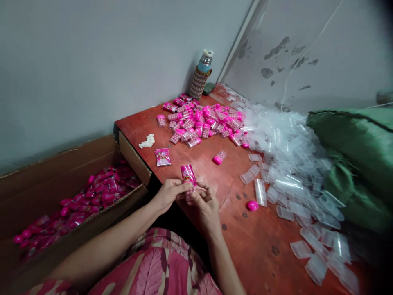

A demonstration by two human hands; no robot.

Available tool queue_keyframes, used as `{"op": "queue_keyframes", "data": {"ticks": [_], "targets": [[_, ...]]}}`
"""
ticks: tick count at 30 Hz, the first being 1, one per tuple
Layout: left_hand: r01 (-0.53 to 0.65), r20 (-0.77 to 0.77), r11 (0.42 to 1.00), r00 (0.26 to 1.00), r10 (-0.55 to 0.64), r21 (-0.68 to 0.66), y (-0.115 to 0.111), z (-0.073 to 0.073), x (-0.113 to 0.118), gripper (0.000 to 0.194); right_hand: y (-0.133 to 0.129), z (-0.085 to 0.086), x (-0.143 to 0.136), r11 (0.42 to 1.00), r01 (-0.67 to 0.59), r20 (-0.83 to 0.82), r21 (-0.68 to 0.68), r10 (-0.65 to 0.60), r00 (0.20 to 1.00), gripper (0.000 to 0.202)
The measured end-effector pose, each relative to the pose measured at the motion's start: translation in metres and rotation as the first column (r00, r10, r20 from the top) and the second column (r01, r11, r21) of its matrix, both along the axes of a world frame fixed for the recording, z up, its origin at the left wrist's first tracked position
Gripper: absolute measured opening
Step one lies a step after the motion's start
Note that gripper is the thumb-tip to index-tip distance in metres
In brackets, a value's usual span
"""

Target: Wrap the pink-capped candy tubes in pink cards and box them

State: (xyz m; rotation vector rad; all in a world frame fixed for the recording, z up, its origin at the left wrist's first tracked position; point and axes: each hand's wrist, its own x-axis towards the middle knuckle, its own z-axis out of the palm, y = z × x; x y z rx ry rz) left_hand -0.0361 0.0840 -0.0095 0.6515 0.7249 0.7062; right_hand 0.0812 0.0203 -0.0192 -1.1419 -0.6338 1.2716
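Fingers of the left hand [168, 196] and right hand [210, 207] pinch a printed pink packet [188, 173], pink balls [189, 194] at its lower end, just below centre frame by the desk [245, 250], apparently a fitting step whose next move calls for steady alignment.

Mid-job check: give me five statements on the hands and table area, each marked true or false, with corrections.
1. The left hand and right hand together hold a pink packet and a container of pink balls. True.
2. The loose pink cap lies inside the cardboard box. False: the cap is on the red table.
3. The flask stands in a knitted sleeve. True.
4. The cardboard box holds only clear containers. False: pink packs lie in it.
5. The green sack is beside the clear containers. True.
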Motion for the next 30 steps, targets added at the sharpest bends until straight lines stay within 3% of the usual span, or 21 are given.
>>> {"op": "queue_keyframes", "data": {"ticks": [3, 9, 13, 15, 18, 19, 21, 23, 25, 26, 28, 30], "targets": [[-0.063, -0.027, 0.998, 0.998, 0.063, 0.000, -0.002, -0.001, -0.002, 0.025, -0.003, -0.001, -0.001, 0.999, -0.032, -0.035, -0.009, 0.032, 0.999, 0.034], [-0.036, -0.086, 0.998, 0.996, 0.039, 0.045, -0.013, -0.006, -0.003, 0.026, 0.006, -0.008, -0.002, 0.999, -0.021, -0.004, -0.025, 0.021, 1.000, 0.024], [-0.120, -0.015, 0.992, 0.993, 0.121, 0.040, -0.008, 0.003, -0.020, 0.025, 0.020, 0.001, -0.015, 0.994, -0.111, 0.049, -0.026, 0.112, 0.993, 0.024], [-0.312, 0.010, 0.949, 0.950, 0.312, 0.041, -0.002, 0.011, -0.038, 0.024, 0.027, 0.009, -0.021, 0.985, -0.171, 0.089, -0.015, 0.172, 0.981, 0.027], [-0.627, 0.045, 0.779, 0.779, 0.625, 0.022, 0.006, 0.017, -0.071, 0.042, 0.044, 0.019, -0.024, 0.979, -0.204, 0.207, -0.008, 0.201, 0.957, 0.025], [-0.672, 0.040, 0.740, 0.740, 0.671, 0.012, 0.008, 0.016, -0.080, 0.050, 0.051, 0.020, -0.023, 0.978, -0.208, 0.259, -0.009, 0.203, 0.944, 0.022], [-0.693, -0.004, 0.721, 0.721, 0.693, 0.015, 0.011, 0.013, -0.091, 0.060, 0.067, 0.019, -0.022, 0.973, -0.229, 0.400, -0.005, 0.211, 0.892, 0.018], [-0.636, -0.088, 0.765, 0.761, 0.643, 0.095, 0.014, 0.007, -0.093, 0.056, 0.085, 0.014, -0.021, 0.968, -0.252, 0.579, 0.007, 0.202, 0.790, 0.018], [-0.509, -0.235, 0.802, 0.777, 0.585, 0.313, 0.018, 0.001, -0.087, 0.046, 0.104, 0.007, -0.023, 0.963, -0.270, 0.746, 0.018, 0.167, 0.644, 0.018], [-0.400, -0.325, 0.793, 0.755, 0.569, 0.460, 0.022, 0.000, -0.083, 0.041, 0.113, 0.004, -0.025, 0.961, -0.277, 0.812, 0.021, 0.145, 0.565, 0.017], [-0.092, -0.482, 0.686, 0.645, 0.593, 0.722, 0.030, -0.003, -0.074, 0.030, 0.131, -0.002, -0.029, 0.954, -0.298, 0.908, 0.017, 0.110, 0.405, 0.018], [0.230, -0.567, 0.530, 0.498, 0.656, 0.816, 0.038, -0.005, -0.066, 0.028, 0.148, -0.006, -0.032, 0.943, -0.333, 0.965, 0.005, 0.082, 0.248, 0.026]]}}
